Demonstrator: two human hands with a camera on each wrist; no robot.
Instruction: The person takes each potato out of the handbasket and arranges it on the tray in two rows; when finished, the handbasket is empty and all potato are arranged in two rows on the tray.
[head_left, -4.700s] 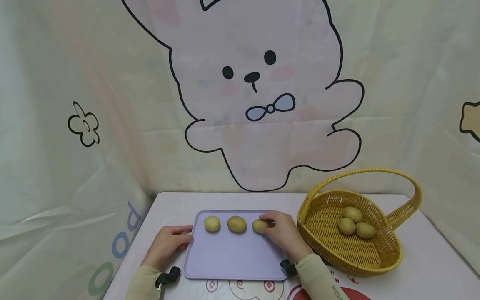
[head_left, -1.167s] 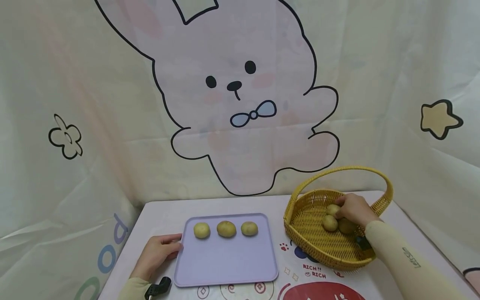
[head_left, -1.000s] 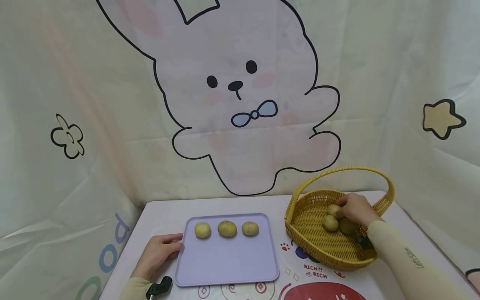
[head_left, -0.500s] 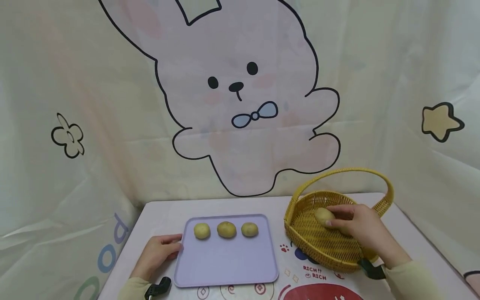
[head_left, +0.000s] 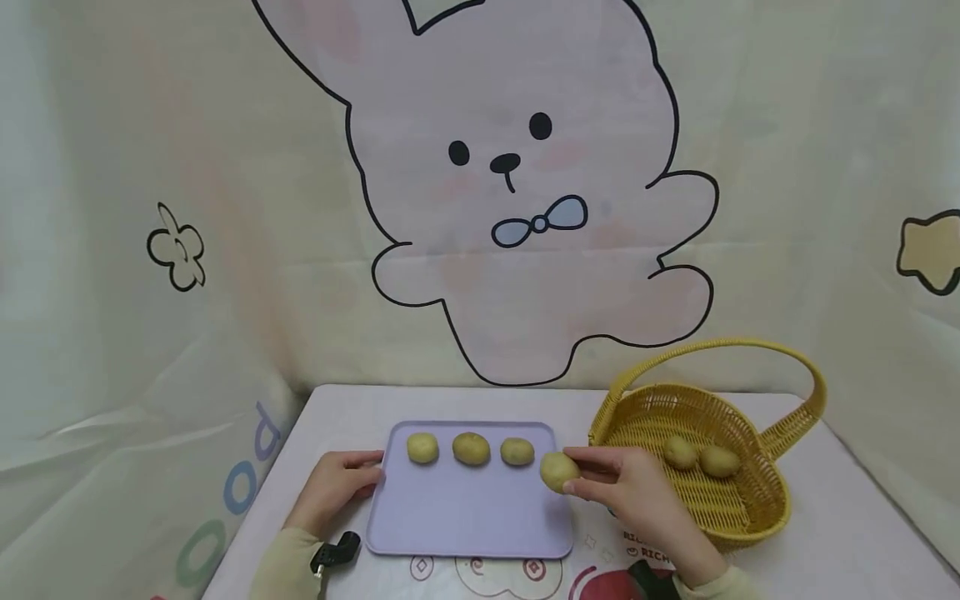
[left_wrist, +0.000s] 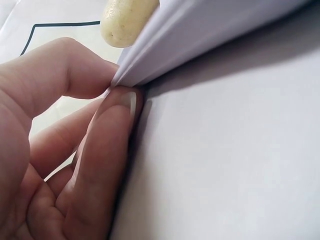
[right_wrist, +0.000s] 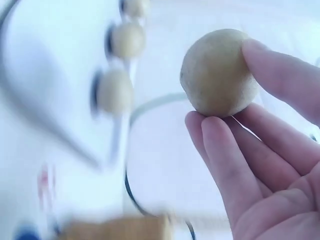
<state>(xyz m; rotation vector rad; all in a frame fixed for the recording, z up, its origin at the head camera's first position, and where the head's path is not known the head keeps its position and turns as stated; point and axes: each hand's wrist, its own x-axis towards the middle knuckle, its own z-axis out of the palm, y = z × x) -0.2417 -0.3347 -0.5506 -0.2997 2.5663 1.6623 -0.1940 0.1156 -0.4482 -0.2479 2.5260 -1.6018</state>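
My right hand [head_left: 637, 492] pinches a potato [head_left: 559, 472] between thumb and fingers, up over the right edge of the lilac tray [head_left: 468, 521]. In the right wrist view the held potato [right_wrist: 217, 72] is round and pale, thumb on one side and fingertips under it. A row of three potatoes, a left one [head_left: 422, 448], a middle one [head_left: 471, 449] and a right one [head_left: 517, 452], lies along the tray's far side. At the tray's left edge my left hand [head_left: 333, 487] pinches the rim between thumb and index finger, as the left wrist view shows.
A yellow wicker basket [head_left: 622, 429] with a tall handle [head_left: 738, 343] stands right of the tray, with two potatoes [head_left: 701, 458] inside. The white table [head_left: 847, 508] has printed drawings near its front. A curtain [head_left: 225, 167] with a cartoon animal hangs behind.
My right hand has gone from placing a potato at the tray into the basket, taken another there and carried it left to the tray. The left hand stays at the tray's edge.
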